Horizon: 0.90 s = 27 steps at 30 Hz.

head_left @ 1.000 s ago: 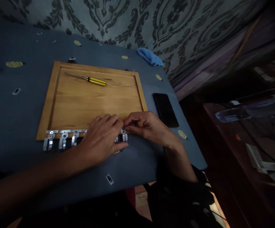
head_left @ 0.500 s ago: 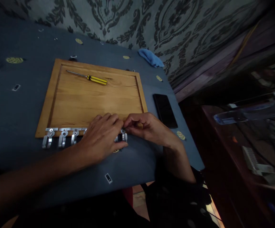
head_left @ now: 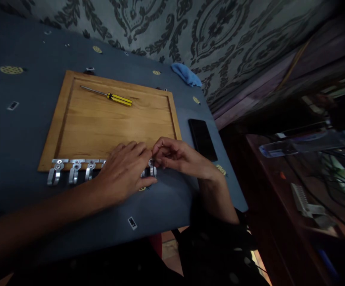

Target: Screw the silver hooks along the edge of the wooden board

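A metal hook rail (head_left: 76,161) lies along the near edge of the framed wooden board (head_left: 109,125), its double hooks pointing towards me. My left hand (head_left: 127,163) covers the middle of the rail, fingers bent over it and thumb on the near side, holding it against the board. At the rail's right end, beside the last hook, my right hand (head_left: 180,158) is in a pinch with thumb and fingertips together. Whatever is between those fingertips is too small or hidden to make out. A screwdriver (head_left: 119,99) with a yellow and black handle rests on the board's far part.
A black phone (head_left: 202,140) lies right of the board on the patterned blue tablecloth (head_left: 14,131). Farther back, a blue cloth (head_left: 186,74) sits by the wall. Small white bits lie at the far left. A dark red desk (head_left: 268,159) with cables stands to the right.
The whole view has shifted slightly. My right fingertips stay at the rail's right end, with the fingers a little more raised and curled. My left hand keeps its place on the rail.
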{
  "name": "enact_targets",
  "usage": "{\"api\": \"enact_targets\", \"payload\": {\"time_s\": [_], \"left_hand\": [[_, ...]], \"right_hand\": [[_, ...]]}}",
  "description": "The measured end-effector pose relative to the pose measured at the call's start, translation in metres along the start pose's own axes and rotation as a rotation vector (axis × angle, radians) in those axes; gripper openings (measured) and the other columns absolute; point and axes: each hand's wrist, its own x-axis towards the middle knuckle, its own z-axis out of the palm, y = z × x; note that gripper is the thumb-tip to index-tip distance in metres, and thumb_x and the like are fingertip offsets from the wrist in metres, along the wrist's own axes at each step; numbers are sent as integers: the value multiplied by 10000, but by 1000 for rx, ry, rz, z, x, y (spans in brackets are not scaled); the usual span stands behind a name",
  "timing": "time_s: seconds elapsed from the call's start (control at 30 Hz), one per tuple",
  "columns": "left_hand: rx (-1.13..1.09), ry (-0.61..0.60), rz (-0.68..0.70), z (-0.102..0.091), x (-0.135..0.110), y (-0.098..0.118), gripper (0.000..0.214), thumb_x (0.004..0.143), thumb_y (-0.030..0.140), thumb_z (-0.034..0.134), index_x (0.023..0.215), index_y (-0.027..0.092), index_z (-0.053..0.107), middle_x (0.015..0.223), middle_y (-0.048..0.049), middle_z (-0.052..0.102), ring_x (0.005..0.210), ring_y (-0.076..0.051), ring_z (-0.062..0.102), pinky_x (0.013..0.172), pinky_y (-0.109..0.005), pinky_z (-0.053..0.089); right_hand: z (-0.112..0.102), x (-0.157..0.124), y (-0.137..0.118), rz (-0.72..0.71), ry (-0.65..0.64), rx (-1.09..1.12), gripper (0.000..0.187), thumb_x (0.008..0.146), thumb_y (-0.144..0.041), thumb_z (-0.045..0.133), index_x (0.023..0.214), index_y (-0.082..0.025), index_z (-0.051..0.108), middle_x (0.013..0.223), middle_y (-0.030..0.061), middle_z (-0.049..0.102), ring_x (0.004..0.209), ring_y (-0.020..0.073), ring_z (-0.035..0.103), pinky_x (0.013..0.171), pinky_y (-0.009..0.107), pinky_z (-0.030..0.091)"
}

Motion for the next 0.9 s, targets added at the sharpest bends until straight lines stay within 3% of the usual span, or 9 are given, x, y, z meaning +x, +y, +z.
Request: {"api": "enact_targets", "payload": {"time_s": [0.17,0.47,0.7,0.9], "left_hand": [[7,39,20,3,-1,-2,405,869,451,740,1092,147,594,1062,-86,645,1035,-277,600,865,-403,490],[-4,-19,-24,0,0,1,452,886,465,718,1162,137,574,1158,-114,634,1121,-303,589,934,-429,477],[22,56,34,5,-1,-3,433,878,484,722,1129,169,563,1086,-81,645,1067,-269,600,885,-388,479],[-25,-28,-21,1,0,0,391,880,464,725,1057,145,584,1126,-100,629,1096,-288,587,927,-427,476]], "right_hand": [[-1,2,2,26,-21,37,213,911,-280,666,1031,-179,522,787,-23,611,714,88,603,572,189,461],[1,2,0,40,-57,25,145,960,-272,604,1018,-195,495,755,-41,560,659,70,537,476,133,393],[3,2,0,71,-78,34,175,973,-303,601,1037,-201,474,734,-61,574,530,44,472,387,113,383],[4,5,5,85,-65,107,182,959,-276,624,1025,-198,474,717,-74,614,445,22,442,347,113,367]]}}
